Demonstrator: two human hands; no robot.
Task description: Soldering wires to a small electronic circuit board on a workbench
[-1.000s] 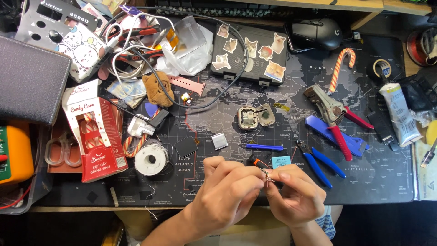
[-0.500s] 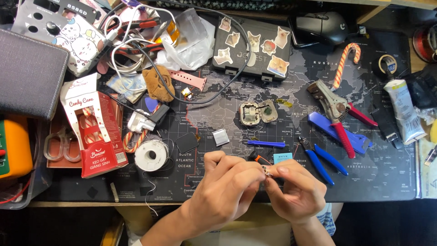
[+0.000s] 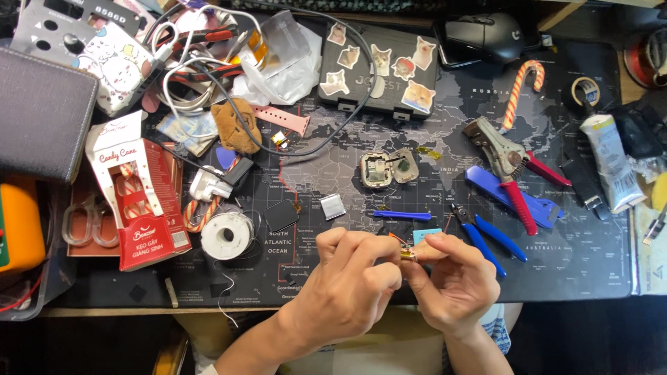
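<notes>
On the far left of the counter I see a grey case with an orange box below it, then a red and white candy box standing open. Just right of that lies a white spool of thread, a small black square and a little silver square piece. My left hand comes up from the lower edge, its fingers curled in and pinched narrow on a tiny brass-coloured part, which sits over the front edge of the dark map-printed mat, between both sets of fingertips. My right hand meets it there, thumb and forefinger closed on the same part, touching the left fingertips. Above the hands lie a blue pry tool and an opened small watch body. Farther right are blue-handled pliers, red-handled wire strippers, a candy cane and a white tube.
</notes>
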